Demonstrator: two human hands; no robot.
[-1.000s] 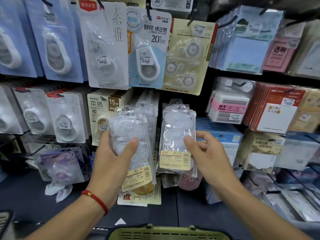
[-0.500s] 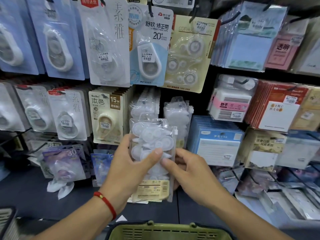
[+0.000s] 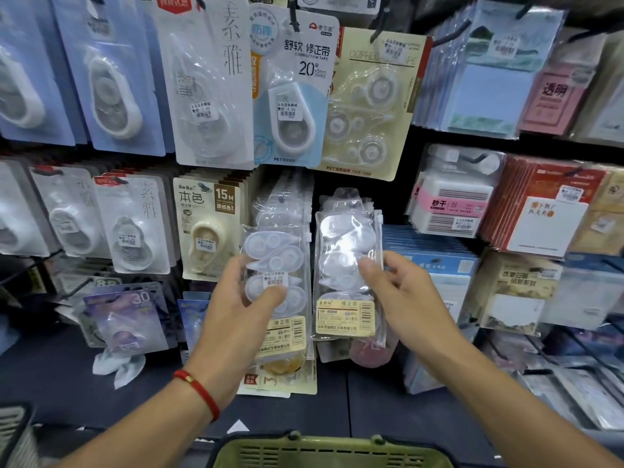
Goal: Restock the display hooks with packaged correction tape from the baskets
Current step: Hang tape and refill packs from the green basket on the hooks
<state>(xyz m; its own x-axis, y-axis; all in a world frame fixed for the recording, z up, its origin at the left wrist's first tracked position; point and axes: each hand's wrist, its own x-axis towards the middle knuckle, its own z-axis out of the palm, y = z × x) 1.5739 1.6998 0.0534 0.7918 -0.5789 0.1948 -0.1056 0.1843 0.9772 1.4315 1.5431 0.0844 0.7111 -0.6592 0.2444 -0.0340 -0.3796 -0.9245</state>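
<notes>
Half a second ago our two hands met over a single bundle of packs in front of the hooks; now we have drawn them apart, one clear pack to each, which we take to mean the stack has been split so each pack can go on its own hook. On the left, our left hand (image 3: 236,309) grips the left pack (image 3: 275,275), thumb curled over its front just below a small price sticker, fingers hidden behind; it sits low in front of the hanging row of like packs (image 3: 283,204). To the right, our right hand (image 3: 401,292) pinches the right pack (image 3: 347,265) by its right edge, thumb on the front (the other fingers curl behind), in front of the neighbouring hanging row (image 3: 347,201). Both packs are glossy clear sleeves holding stacked white teardrop-shaped tape units, with a yellow barcode label at the bottom. The green basket (image 3: 331,450) waits below at the frame's lower edge.
</notes>
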